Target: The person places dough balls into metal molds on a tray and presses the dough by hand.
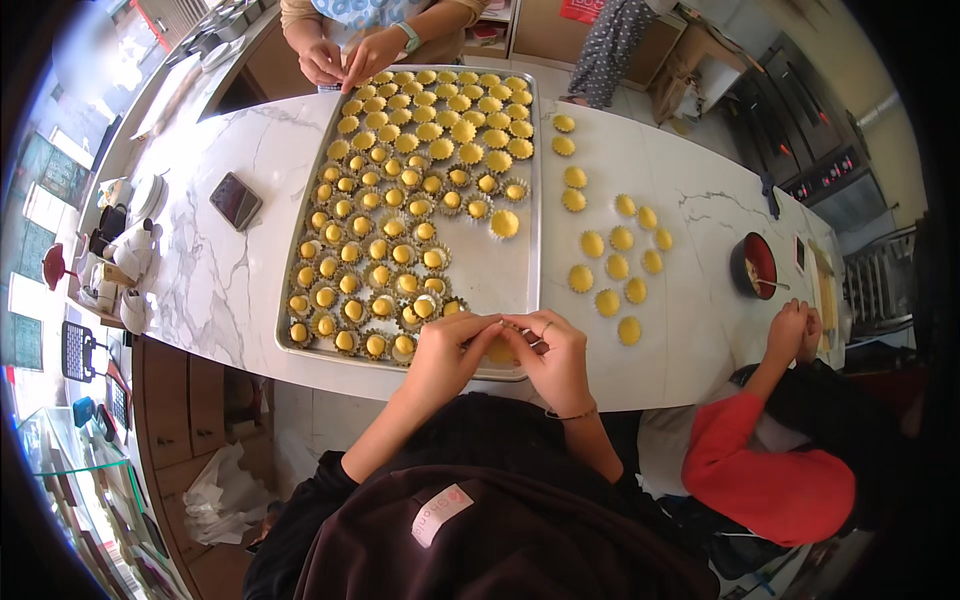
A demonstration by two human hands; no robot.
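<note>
At the near edge of a large metal tray (492, 268), my left hand (446, 352) and my right hand (556, 366) meet with fingers pinched together. Between them is a yellow tart shell (501, 350), partly hidden by my fingers. Fluted tins with yellow dough balls (378, 249) fill the tray's left and middle part. Pressed yellow tart shells (428, 131) stand in rows at the far end. A single shell (503, 223) sits at the right edge of the dough balls.
Loose yellow tart shells (617, 266) lie on the marble table (690, 255) right of the tray. A dark bowl (752, 266) with a spoon stands farther right, near a person in a red sleeve (730, 430). A phone (236, 201) lies left. Another person's hands (350, 62) work at the tray's far corner.
</note>
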